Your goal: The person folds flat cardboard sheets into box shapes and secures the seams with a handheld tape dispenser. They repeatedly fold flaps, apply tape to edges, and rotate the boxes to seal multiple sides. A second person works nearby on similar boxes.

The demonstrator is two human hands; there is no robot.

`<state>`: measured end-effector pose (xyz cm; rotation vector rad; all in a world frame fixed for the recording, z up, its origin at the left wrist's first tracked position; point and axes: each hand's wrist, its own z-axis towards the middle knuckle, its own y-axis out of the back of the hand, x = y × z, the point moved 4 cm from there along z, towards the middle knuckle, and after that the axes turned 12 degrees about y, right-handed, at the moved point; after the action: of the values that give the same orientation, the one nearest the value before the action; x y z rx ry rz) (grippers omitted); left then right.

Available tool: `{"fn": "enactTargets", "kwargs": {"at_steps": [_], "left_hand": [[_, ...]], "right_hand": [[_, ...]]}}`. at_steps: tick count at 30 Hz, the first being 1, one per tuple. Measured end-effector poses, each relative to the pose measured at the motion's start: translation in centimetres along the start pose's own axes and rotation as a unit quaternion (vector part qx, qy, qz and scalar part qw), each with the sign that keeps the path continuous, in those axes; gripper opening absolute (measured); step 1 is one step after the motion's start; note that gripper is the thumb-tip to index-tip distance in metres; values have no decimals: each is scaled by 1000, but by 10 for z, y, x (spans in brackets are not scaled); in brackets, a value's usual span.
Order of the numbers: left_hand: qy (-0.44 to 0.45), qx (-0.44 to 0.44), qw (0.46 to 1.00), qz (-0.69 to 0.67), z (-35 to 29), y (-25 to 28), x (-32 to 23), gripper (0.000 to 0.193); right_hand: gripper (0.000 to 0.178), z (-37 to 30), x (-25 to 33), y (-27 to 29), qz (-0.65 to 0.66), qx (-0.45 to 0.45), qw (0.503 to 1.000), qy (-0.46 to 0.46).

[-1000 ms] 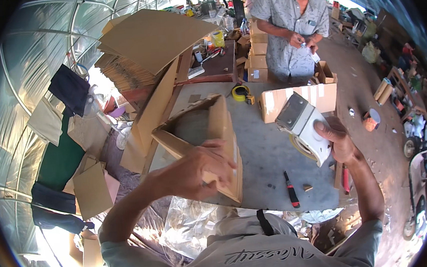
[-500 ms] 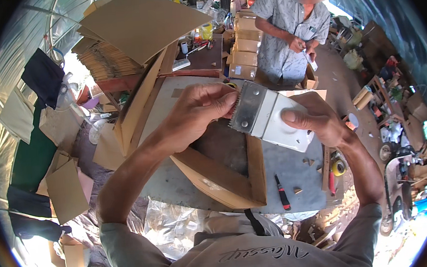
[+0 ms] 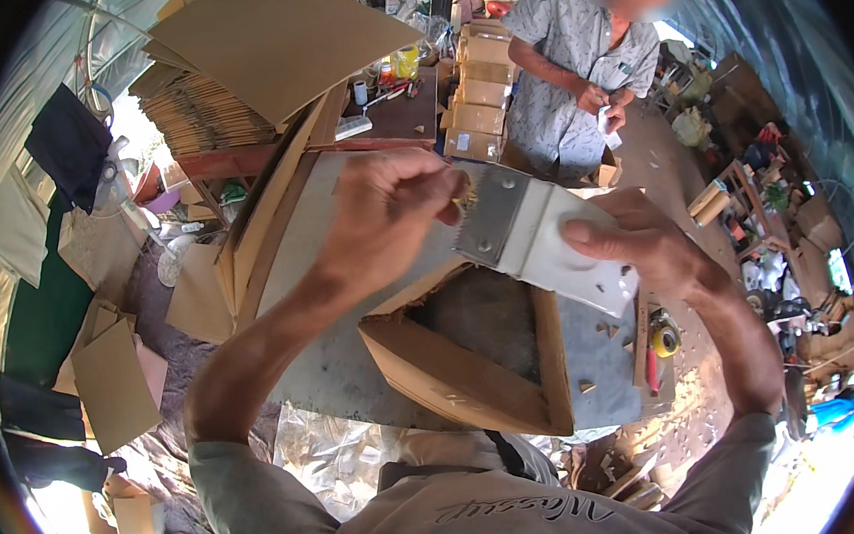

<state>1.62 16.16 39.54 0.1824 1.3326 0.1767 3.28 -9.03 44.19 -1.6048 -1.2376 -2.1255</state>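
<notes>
Both hands hold a flat metal-and-white piece above an open box.
Left hand (image 3: 387, 205) pinches the grey metal end (image 3: 491, 217); right hand (image 3: 646, 245) grips the white end (image 3: 572, 256). The box (image 3: 475, 364) sits on the tabletop (image 3: 324, 365), near.

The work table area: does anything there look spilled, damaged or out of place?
Yes. Small cardboard scraps lie scattered on the grey table beside the open cardboard box, and more litter the floor to the right. Nothing looks damaged.
</notes>
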Motion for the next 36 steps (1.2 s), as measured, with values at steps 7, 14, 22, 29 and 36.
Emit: {"fn": "enactTargets", "kwargs": {"at_steps": [7, 14, 22, 29, 36], "left_hand": [[124, -25, 986, -104, 0, 58, 49, 19], [246, 35, 950, -188, -6, 53, 80, 18], [303, 53, 925, -222, -18, 43, 121, 18], [390, 135, 893, -180, -38, 11, 149, 21], [264, 184, 946, 44, -31, 6, 126, 20]], "right_hand": [[47, -29, -30, 39, 132, -16, 972, -191], [45, -29, -34, 38, 150, 12, 945, -290], [47, -21, -30, 26, 80, 32, 935, -344], [47, -12, -16, 13, 97, 39, 936, -336], [45, -20, -9, 12, 85, 53, 920, -380]]}}
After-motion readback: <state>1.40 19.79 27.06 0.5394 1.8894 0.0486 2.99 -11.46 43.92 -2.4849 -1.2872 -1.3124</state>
